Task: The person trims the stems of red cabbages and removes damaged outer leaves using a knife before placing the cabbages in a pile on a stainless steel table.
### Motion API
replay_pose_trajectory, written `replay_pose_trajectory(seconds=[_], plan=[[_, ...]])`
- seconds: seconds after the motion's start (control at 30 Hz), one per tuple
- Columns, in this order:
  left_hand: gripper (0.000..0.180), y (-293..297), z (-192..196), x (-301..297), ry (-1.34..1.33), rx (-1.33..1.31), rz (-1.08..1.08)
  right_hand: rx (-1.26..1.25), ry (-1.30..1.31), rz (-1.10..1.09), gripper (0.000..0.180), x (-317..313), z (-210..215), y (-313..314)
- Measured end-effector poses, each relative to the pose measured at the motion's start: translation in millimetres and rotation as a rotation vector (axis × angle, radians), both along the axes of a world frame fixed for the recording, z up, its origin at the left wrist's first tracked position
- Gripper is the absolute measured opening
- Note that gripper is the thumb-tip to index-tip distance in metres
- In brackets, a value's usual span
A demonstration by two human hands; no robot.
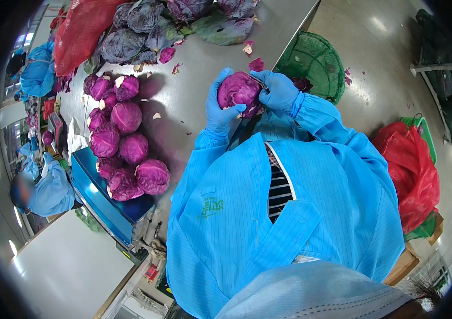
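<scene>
A trimmed red cabbage (238, 93) is held up over the near edge of the metal table. My left hand (218, 101), in a blue glove, wraps round its left side, with the thumb across the front. My right hand (280, 90), also gloved in blue, is closed at the cabbage's right side. A thin metal tool (258, 80), like a narrow blade, shows between these fingers and the cabbage; most of it is hidden. To the left, several trimmed red cabbages (126, 118) lie in a cluster.
Untrimmed cabbages with dark outer leaves (125, 47) lie at the back beside a red mesh sack (83, 34). Leaf scraps (167, 55) dot the metal table (183, 80). A green mesh basket (316, 58) stands at right, a blue chute (95, 183) at left. Other people work at far left.
</scene>
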State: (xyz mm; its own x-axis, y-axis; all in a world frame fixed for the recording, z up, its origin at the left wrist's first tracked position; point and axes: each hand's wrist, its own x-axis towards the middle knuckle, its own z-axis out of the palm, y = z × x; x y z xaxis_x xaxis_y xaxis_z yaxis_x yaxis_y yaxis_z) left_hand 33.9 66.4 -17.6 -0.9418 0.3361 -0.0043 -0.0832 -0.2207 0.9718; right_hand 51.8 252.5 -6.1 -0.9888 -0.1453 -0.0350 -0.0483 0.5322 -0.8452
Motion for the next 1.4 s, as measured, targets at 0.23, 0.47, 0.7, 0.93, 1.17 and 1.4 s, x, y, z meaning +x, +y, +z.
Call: replay_pose_trajectory(seconds=[0.23,0.47,0.7,0.93,1.17,1.4], plan=[[0.083,0,1,4,-0.252,0.27,-0.013,-0.2,0.072,-0.088,0.041,2,-16,9],[0.047,-9,2,6,-0.541,0.425,0.168,0.331,0.056,-0.391,0.028,-18,-59,48],[0.042,-2,-7,-7,-0.469,0.248,0.254,-0.053,0.368,-0.096,0.044,8,2,11],[0.042,6,3,-5,-0.4,0.143,0.289,0.027,0.285,0.067,0.044,5,15,-16],[0.041,7,-2,-4,-0.338,0.124,0.37,0.201,0.248,0.279,0.027,-10,16,-5],[0.046,-2,23,-23,-0.625,0.474,0.299,-0.318,0.309,-0.153,0.022,1,-15,6]])
